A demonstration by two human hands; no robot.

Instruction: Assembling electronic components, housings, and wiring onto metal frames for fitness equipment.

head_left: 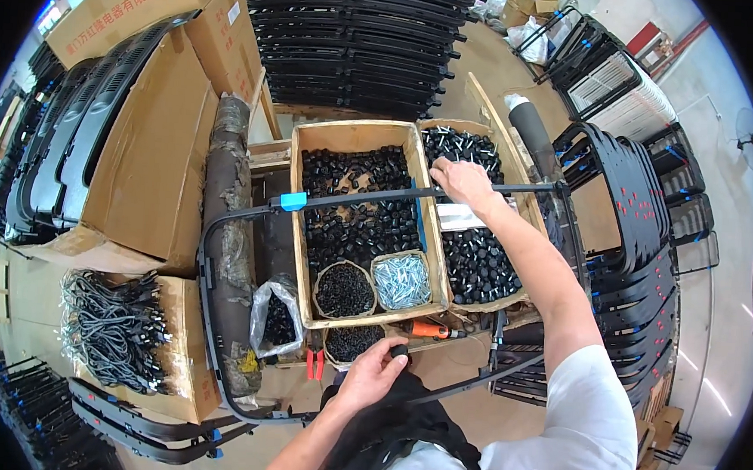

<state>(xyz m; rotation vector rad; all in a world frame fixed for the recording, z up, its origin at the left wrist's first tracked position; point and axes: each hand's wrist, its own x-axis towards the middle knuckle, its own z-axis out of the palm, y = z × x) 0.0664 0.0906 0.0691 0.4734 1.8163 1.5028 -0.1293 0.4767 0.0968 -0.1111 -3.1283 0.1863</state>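
A black tubular frame (362, 196) with a piece of blue tape (293, 201) lies across the wooden parts boxes. Close to my body, my left hand (374, 374) holds a small round black knob (399, 350) between thumb and fingers. My right hand (461, 182) reaches over the frame's far bar to the edge of a compartment of black-headed bolts (464, 147). Its fingers are bent together, and whatever they grip is hidden. Beside it, the wide wooden box (298, 170) holds black caps (351, 221), and a small tub of silver screws (402, 281) sits inside.
An orange-handled tool (433, 331) and red-handled pliers (314, 365) are at the boxes' near edge. A carton of cables (121, 327) stands left, below a large cardboard box (155, 127). Black frames are stacked at the back (354, 44) and right (624, 198).
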